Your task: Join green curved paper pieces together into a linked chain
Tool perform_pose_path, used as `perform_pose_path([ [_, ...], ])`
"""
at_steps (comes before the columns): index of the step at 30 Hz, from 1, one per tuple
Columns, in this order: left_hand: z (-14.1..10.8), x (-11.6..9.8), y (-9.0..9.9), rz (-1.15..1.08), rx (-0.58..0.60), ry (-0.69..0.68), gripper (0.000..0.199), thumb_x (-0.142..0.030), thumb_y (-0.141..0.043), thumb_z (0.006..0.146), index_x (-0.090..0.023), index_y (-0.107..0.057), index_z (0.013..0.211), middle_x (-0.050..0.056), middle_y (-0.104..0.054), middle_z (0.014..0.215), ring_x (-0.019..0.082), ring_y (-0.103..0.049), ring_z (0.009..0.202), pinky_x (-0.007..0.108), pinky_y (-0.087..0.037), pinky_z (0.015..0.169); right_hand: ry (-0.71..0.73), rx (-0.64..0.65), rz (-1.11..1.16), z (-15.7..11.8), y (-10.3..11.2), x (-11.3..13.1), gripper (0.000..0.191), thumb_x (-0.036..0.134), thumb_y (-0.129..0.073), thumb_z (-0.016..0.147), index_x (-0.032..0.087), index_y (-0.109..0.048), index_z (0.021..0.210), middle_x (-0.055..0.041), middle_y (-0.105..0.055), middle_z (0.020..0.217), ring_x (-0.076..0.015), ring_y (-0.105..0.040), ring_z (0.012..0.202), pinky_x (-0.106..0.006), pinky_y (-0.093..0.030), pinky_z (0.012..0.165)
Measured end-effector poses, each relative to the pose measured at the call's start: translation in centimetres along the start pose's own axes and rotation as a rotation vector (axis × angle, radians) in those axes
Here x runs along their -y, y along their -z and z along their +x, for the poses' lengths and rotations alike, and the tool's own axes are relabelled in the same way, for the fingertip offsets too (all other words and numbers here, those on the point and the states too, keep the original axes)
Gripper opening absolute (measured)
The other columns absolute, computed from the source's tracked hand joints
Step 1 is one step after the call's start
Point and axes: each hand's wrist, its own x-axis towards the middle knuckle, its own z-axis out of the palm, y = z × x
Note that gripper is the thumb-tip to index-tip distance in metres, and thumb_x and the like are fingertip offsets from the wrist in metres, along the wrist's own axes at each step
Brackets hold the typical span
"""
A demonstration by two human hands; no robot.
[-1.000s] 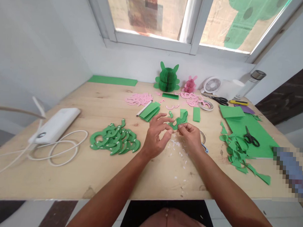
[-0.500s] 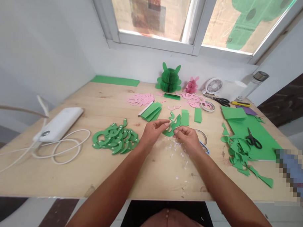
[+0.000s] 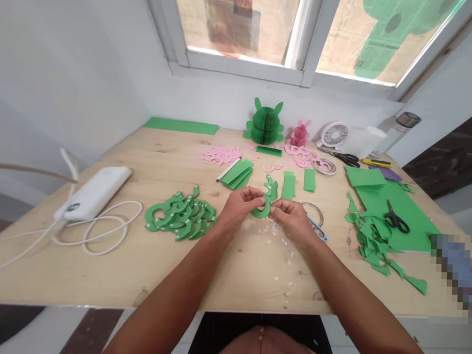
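Between my hands is a curved green paper cutout (image 3: 262,212), held up over the wooden table. My left hand (image 3: 245,204) pinches its left part between thumb and fingers. The fingertips of my right hand (image 3: 289,213) are closed on its right edge. Just beyond lie more green paper pieces (image 3: 273,191), partly overlapped by the held one. White paper scraps (image 3: 275,230) are scattered below my hands. Beside my right wrist are a roll of tape (image 3: 316,208) and a light-blue tool (image 3: 318,229), partly hidden. Left of my left hand is a pile of curved green cutouts (image 3: 180,215) with white tabs.
A white power bank (image 3: 100,190) with a looped cable lies left. Green sheets (image 3: 405,211), black scissors (image 3: 397,218) and green offcuts (image 3: 373,244) lie right. Farther back are pink cutouts (image 3: 221,155), a green paper figure (image 3: 264,124), a small fan (image 3: 334,134) and a bottle (image 3: 396,132).
My hands have come slightly closer together. The green cutout between them has turned and now shows its curve more plainly. The view has shifted a little.
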Motion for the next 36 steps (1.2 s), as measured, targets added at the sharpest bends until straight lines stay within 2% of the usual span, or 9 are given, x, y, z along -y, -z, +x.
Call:
perform_pose_path([
  [7, 0.01, -0.05, 0.11, -0.109, 0.033, 0.074, 0.021, -0.021, -0.075, 0.053, -0.014, -0.062, 0.068, -0.002, -0.060, 0.058, 0.009, -0.053, 0.053, 0.023, -0.039, 0.056, 0.010, 0.003, -0.028, -0.10, 0.00, 0.06, 0.018, 0.033, -0.066, 0.069, 0.016, -0.063, 0.068, 0.0027, -0.057, 0.056, -0.0073, -0.042, 0.046, -0.021, -0.028, 0.046],
  [16, -0.23, -0.41, 0.01, -0.204, 0.030, 0.129, 0.021, -0.019, -0.075, 0.052, -0.015, -0.061, 0.067, -0.003, -0.059, 0.057, 0.009, -0.053, 0.053, 0.023, -0.038, 0.055, 0.041, -0.005, -0.024, -0.18, -0.06, 0.74, 0.022, 0.039, -0.061, 0.073, 0.017, -0.064, 0.068, -0.0006, -0.062, 0.061, -0.0106, -0.050, 0.056, -0.023, -0.037, 0.056],
  [19, -0.13, -0.13, -0.09, -0.208, 0.005, 0.114, 0.020, -0.019, -0.075, 0.053, -0.015, -0.061, 0.067, -0.003, -0.059, 0.058, 0.009, -0.053, 0.053, 0.023, -0.038, 0.055, 0.055, -0.004, -0.075, -0.22, -0.18, 0.75, 0.023, 0.039, -0.061, 0.073, 0.017, -0.062, 0.069, 0.0007, -0.057, 0.059, -0.0098, -0.045, 0.053, -0.022, -0.034, 0.051],
  [25, -0.05, 0.41, -0.45, -0.180, 0.010, 0.096, 0.020, -0.020, -0.075, 0.052, -0.014, -0.061, 0.066, -0.002, -0.058, 0.057, 0.010, -0.053, 0.053, 0.023, -0.039, 0.056, 0.053, -0.055, -0.119, 0.01, -0.37, 0.05, 0.023, 0.035, -0.067, 0.064, 0.017, -0.053, 0.061, 0.0070, -0.037, 0.047, -0.0065, -0.030, 0.044, -0.021, -0.022, 0.042],
  [36, 0.10, 0.45, -0.29, -0.081, 0.016, 0.025, 0.017, -0.022, -0.073, 0.057, -0.014, -0.067, 0.071, -0.001, -0.061, 0.060, 0.009, -0.052, 0.055, 0.024, -0.040, 0.061, 0.052, -0.055, -0.153, -0.08, -0.38, 0.18, 0.022, 0.035, -0.065, 0.064, 0.018, -0.051, 0.061, 0.0078, -0.035, 0.046, -0.0058, -0.028, 0.042, -0.021, -0.020, 0.041],
])
